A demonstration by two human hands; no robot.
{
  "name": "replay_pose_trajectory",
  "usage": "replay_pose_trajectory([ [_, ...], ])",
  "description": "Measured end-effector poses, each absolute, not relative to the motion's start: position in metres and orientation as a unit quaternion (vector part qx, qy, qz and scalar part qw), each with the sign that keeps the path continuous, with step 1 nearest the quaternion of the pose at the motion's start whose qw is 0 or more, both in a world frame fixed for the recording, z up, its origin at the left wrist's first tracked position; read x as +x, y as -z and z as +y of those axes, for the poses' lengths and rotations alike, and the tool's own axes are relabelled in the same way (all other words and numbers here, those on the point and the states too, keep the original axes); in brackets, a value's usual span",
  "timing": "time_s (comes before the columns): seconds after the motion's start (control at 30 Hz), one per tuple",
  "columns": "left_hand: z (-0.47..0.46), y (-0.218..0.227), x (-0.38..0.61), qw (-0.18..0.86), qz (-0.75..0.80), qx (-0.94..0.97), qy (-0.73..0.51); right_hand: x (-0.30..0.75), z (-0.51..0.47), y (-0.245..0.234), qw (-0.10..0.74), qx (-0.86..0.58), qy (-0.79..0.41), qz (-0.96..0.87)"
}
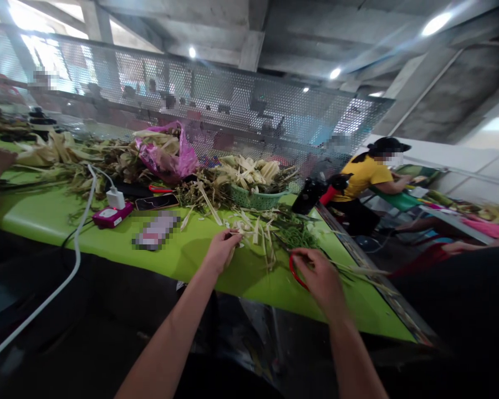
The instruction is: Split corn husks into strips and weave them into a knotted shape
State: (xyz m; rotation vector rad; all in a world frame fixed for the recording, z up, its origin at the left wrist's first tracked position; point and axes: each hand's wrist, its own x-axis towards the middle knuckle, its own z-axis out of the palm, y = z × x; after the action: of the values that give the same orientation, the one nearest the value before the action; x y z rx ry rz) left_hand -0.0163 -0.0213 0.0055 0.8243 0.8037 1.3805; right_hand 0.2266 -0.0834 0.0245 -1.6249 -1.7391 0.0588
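L hand pinches leaf strip, R hand grips red scissors; basket holds leaves.

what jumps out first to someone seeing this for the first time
The bright green table stands out, strewn with pale leaf strips that the left hand touches at its middle. The right hand grips red-handled scissors beside it. Behind, a green basket and pink plastic bag hold more leaves.

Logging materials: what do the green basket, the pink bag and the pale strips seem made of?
Round green lattice basket: probably moulded plastic, uniform colour, regular holes. Crumpled pink bag: thin plastic film, shiny, translucent. Pale strips at the left hand: apparently dried leaf, matte, fibrous.
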Motion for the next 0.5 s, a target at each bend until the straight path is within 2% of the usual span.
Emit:
replay_pose_trajectory([
  [0.1,-0.020,-0.005,-0.016,0.630,0.333,0.338,-0.614,0.265,-0.093,-0.014,0.246,-0.701,0.013,-0.669],
  [0.33,-0.020,-0.005,-0.017,0.655,0.318,0.289,-0.621,0.269,-0.081,-0.021,0.159,-0.750,-0.027,-0.641],
  [0.43,-0.019,-0.004,-0.017,0.665,0.308,0.271,-0.623,0.269,-0.076,-0.026,0.176,-0.764,-0.046,-0.619],
  [0.5,-0.019,-0.004,-0.017,0.672,0.303,0.260,-0.624,0.274,-0.078,-0.026,0.236,-0.755,-0.083,-0.606],
])
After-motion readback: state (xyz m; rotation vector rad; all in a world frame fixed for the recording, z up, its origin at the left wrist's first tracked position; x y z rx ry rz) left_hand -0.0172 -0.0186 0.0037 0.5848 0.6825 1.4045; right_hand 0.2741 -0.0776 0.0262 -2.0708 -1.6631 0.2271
